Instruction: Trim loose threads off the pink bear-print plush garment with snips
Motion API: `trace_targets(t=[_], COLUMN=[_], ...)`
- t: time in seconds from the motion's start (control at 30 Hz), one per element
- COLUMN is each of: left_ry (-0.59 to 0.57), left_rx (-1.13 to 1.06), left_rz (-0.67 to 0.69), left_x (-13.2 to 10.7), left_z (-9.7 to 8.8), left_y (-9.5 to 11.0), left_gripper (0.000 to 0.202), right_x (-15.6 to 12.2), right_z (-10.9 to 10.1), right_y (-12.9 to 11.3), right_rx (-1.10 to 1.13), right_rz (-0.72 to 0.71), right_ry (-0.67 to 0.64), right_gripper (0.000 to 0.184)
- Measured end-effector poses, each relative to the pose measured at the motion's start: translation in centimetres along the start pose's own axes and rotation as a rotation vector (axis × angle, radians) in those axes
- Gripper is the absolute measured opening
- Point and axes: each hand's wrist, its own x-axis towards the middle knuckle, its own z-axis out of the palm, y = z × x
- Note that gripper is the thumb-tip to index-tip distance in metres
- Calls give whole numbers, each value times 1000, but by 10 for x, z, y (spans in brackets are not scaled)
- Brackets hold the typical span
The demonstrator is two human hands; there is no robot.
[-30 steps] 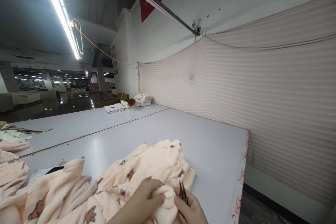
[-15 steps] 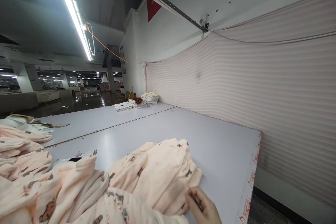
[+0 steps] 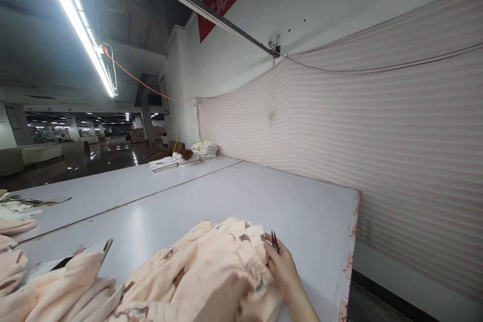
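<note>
right hand [image 3: 284, 267]: closed on thread snips [image 3: 275, 242], resting against peach garment [image 3: 211, 271] on tabletop [image 3: 302, 201] (trimming seemingly midway); left hand: out of view, state unknown.

- White table [image 3: 309, 211], a seam running across it.
- Peach garments [image 3: 204, 276] heaped at its near edge.
- Folded stacks [image 3: 184, 157] at its far end.
</note>
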Motion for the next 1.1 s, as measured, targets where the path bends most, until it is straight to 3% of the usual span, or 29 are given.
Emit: trace_targets(t=[0.1,0.17,0.27,0.43,0.53,0.6,0.7,0.83,1.0,1.1], left_ry=[211,286,264,336,261,212,69,-56,-162,-236], left_rx=[22,23,-26,-261,-385,-549,-874,-1235,-1378,-1411], left_rz=[-46,-87,-102,-57,18,-19,-169,-91,-70,-67], left_x=[45,60,57,35,32,32,29,22,18,20], left_z=[5,11,19,32,40,44,46,49,63,77], left_y=[13,15,6,-24,-35,-37,-35,-30,-25,-22], left_gripper=[28,18,21,44,50,49,37,39,31,30], right_x=[-27,-34,-35,-38,-47,-53,-58,-62,-79,-93], right_z=[2,3,0,-5,-4,-4,-5,-12,-29,-43], right_y=[5,9,11,-9,-24,-30,-32,-36,-51,-55], right_rx=[168,278,264,-131,-207,-206,-229,-349,-374,-542], right_rz=[77,119,82,-49,-44,-10,-5,-121,-268,-361], right_ry=[-58,-82,-140,-189,-300,-344,-347,-329,-273,-242], right_gripper=[58,61,55,48,50,52,50,37,17,20])
